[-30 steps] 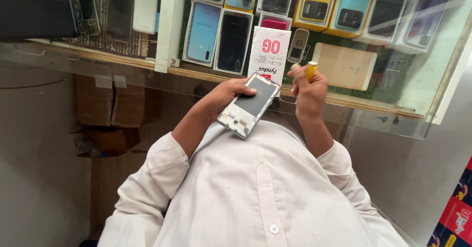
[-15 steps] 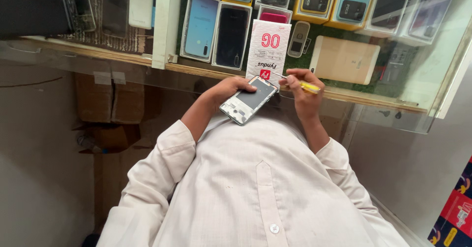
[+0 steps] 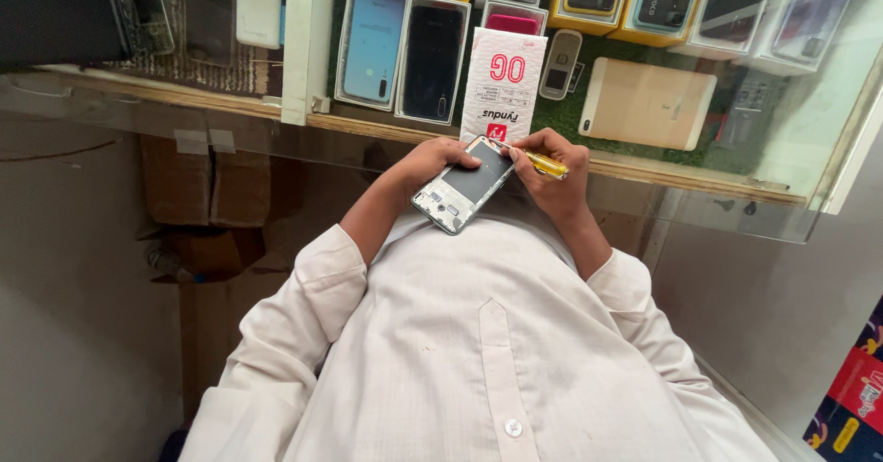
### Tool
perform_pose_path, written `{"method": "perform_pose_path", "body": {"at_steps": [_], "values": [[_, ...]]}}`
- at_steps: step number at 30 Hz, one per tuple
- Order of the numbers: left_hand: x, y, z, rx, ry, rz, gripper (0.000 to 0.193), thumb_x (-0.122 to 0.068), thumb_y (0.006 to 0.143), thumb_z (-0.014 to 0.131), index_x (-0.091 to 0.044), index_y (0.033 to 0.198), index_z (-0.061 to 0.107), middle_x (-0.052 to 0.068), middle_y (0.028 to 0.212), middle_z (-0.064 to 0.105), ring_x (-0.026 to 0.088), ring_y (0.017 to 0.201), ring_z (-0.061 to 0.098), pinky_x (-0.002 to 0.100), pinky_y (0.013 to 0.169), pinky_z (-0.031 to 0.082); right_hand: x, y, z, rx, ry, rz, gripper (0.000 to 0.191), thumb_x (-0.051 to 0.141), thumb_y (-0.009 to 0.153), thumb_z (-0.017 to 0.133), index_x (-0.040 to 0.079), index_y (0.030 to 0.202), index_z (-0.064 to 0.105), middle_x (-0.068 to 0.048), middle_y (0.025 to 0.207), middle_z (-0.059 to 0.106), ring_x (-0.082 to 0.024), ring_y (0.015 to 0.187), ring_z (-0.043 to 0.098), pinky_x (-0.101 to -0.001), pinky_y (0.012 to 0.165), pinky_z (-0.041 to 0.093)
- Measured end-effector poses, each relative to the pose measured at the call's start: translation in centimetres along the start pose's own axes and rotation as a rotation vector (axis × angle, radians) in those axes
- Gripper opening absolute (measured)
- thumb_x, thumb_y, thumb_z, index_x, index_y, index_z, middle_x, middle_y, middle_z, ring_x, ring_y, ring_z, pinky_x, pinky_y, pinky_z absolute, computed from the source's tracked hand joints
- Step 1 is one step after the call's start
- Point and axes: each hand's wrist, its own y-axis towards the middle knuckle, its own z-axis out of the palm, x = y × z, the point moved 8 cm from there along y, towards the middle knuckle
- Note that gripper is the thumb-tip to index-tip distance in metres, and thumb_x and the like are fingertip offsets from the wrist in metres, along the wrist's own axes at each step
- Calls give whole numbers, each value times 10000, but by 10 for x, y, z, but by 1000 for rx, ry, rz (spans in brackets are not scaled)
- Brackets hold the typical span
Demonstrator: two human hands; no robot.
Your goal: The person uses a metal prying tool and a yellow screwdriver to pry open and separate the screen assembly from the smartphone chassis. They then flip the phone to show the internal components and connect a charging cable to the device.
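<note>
My left hand [image 3: 425, 162] holds an opened smartphone [image 3: 463, 189] with its back cover off, dark battery and circuit parts showing, tilted just above my white shirt. My right hand [image 3: 555, 186] grips a small yellow-handled screwdriver [image 3: 546, 164], and its tip rests at the phone's upper corner. Both hands are close together at the edge of a glass counter [image 3: 662, 172].
Under the counter glass lie several phones and phone boxes, among them a white and pink box [image 3: 504, 80], a gold phone [image 3: 647, 103] and a black phone [image 3: 434, 60]. Below the counter on the left sits a cardboard box [image 3: 207, 186]. A colourful package [image 3: 851, 402] is at the lower right.
My right hand has turned the screwdriver from upright down to the phone's corner. Both hands and the phone have drawn slightly toward my chest.
</note>
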Motion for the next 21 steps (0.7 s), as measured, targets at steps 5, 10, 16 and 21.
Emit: {"method": "perform_pose_path", "body": {"at_steps": [5,10,16,21], "values": [[1,2,-3,-29,12,40,301,-84,846,701,45,1118,726,114,893,745,157,686,723,280,642,596,5,1,2,9,-24,-19,89,25,961,731,-60,984,717,-122,918,786,-107,835,752,-236,751,603],[1,1,-2,-15,27,56,291,-91,847,693,48,1100,730,119,876,745,162,668,725,278,632,595,7,-2,2,-3,-56,-49,93,30,968,728,-60,987,720,-126,919,786,-106,818,745,-238,744,596],[-1,0,-1,-23,75,78,271,-101,853,687,49,1074,734,112,851,744,158,653,717,267,621,585,1,-3,3,-2,-7,-5,106,39,974,725,-62,1009,728,-119,925,788,-88,821,735,-230,732,593],[-1,2,-1,-32,79,74,259,-87,844,680,40,1064,731,106,841,741,160,642,717,271,613,587,-2,-5,6,-33,17,35,116,52,971,740,-57,1011,740,-101,909,780,-67,808,702,-222,718,573]]}}
